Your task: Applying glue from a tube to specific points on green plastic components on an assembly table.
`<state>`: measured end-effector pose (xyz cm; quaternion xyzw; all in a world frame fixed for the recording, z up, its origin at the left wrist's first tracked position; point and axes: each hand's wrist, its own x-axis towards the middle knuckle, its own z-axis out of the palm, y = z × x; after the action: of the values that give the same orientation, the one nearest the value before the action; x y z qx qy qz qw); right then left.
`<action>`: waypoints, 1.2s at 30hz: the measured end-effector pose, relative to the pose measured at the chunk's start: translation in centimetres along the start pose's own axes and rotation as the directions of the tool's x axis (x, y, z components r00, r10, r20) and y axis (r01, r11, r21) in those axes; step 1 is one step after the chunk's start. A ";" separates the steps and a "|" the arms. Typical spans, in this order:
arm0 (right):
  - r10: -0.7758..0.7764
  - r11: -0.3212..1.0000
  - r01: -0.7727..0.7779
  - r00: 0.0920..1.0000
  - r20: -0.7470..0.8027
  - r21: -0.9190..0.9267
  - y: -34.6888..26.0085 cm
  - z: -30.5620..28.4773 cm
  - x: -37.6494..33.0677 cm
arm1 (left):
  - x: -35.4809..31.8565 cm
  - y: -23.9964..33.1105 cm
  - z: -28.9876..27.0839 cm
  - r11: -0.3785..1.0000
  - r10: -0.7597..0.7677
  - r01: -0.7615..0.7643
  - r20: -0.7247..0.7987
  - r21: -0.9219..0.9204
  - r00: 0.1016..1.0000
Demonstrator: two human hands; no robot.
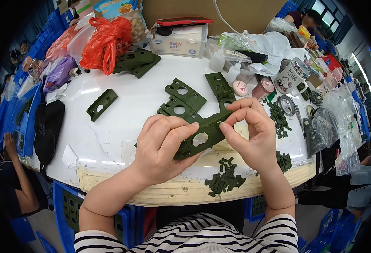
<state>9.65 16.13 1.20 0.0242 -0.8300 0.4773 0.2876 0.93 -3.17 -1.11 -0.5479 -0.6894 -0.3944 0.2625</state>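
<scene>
My left hand (162, 145) is closed around a dark green plastic part (188, 145) with a large round hole, lifted over the table's front half. At the part's right end, my right hand (253, 130) pinches with thumb and fingers. Whether a small piece also sits between those fingertips is hidden. Just beyond, more flat green parts with round holes (187, 96) lie on the white table, and another green part (219, 88) stretches away behind my right fingers. Small green pieces are heaped (225, 177) near the front edge, with a second heap (279, 120) right of my right hand.
One green part (102, 104) lies alone at the left; others are stacked (137, 62) by a red plastic bag (107, 40). A clear box (178, 42) carrying a red-edged phone stands at the back. A white mug (292, 77) and bottles crowd the right. Blue crates (132, 223) sit below.
</scene>
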 end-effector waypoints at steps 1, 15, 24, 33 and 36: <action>0.000 1.000 -0.001 1.000 0.003 0.002 0.0 0.0 0.0 | 0.0 0.0 0.0 1.000 0.006 -0.006 -0.007 -0.003 1.000; 0.008 0.999 -0.008 1.000 0.007 0.032 -0.1 0.0 0.0 | 0.0 0.2 -0.2 0.999 0.021 -0.021 0.007 0.033 1.000; -0.022 0.999 0.022 1.000 0.003 0.024 -0.1 -0.1 0.0 | 0.1 0.1 -0.3 0.999 0.041 -0.041 0.009 0.021 0.999; -0.072 0.995 0.080 0.990 -0.121 0.061 -1.6 -2.2 0.2 | 0.2 -0.4 -0.1 0.999 -0.027 0.028 0.036 -0.033 0.999; -0.117 0.933 0.040 0.974 0.194 0.358 -5.3 -1.5 -1.9 | 0.1 -0.4 -0.3 0.998 -0.064 0.065 0.017 -0.023 0.998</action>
<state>13.59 13.99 4.94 0.1594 -0.7556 0.6006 0.2072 0.51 -3.36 -0.98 -0.5316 -0.7042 -0.4063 0.2375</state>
